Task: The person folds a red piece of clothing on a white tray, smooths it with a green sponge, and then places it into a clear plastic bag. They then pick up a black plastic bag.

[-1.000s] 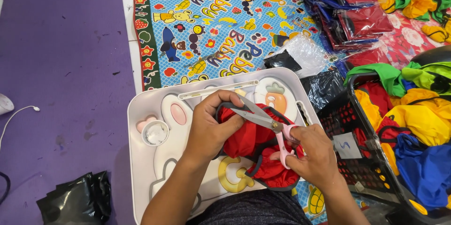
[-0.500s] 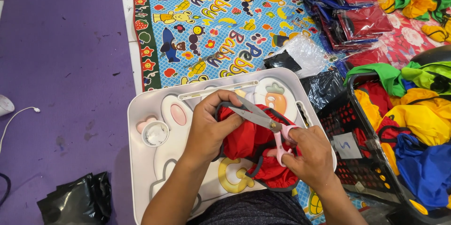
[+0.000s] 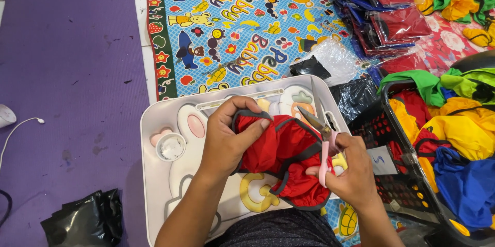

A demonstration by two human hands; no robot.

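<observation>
Probably a home floor workspace: colourful children's play mat (image 3: pixel 232 25), purple mat (image 3: pixel 67 71), basket (image 3: pixel 397 175) of garments.

Only 1 view is given, taken from a head-worn camera and aimed steeply down and slightly forward. The white tray (image 3: pixel 154 175) on the lap is seen close up, filling the lower middle; the floor mats (image 3: pixel 72 71) are shown beyond, farther off.

The scissors (image 3: pixel 318 123) lay flat and shut before. Now they are open and point up. The right hand (image 3: pixel 350 175) has lifted them off the red cloth (image 3: pixel 281 149).
</observation>
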